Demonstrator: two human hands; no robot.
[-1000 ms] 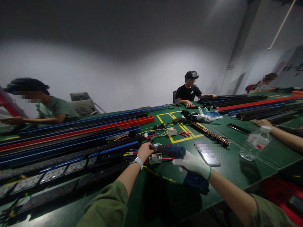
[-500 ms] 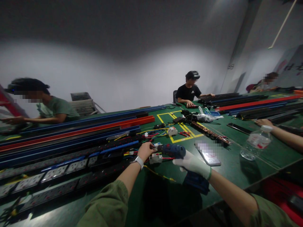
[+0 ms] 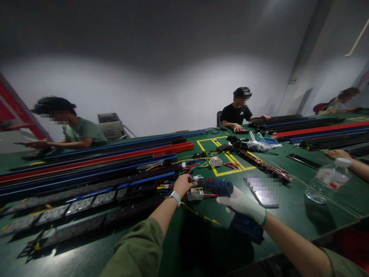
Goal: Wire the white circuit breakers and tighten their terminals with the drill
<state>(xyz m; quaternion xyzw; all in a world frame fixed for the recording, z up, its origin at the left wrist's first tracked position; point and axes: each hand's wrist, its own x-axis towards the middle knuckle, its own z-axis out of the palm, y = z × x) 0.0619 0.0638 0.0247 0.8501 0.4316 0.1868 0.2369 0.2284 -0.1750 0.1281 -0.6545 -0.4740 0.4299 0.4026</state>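
My right hand (image 3: 241, 203), in a white glove, grips a blue cordless screwdriver (image 3: 218, 186) whose tip points left. My bare left hand (image 3: 182, 185), with a pale watch at the wrist, pinches something small at the tool's tip; I cannot tell what. A small white circuit breaker (image 3: 195, 194) with red, blue and yellow wires lies on the green table (image 3: 288, 215) just below the tip. A black power strip rail (image 3: 86, 200) with white sockets runs off to the left of my left hand.
Long blue, red and black rails (image 3: 115, 156) lie along the table's left. A phone (image 3: 263, 196) and a clear water bottle (image 3: 327, 182) sit to the right. Another breaker (image 3: 215, 161) sits in a yellow-taped square. Three other people sit around the table; someone's arm (image 3: 346, 159) reaches in at right.
The camera turned slightly left, shifting everything to the right in view. My hands hold the same pose on the screwdriver and at its tip.
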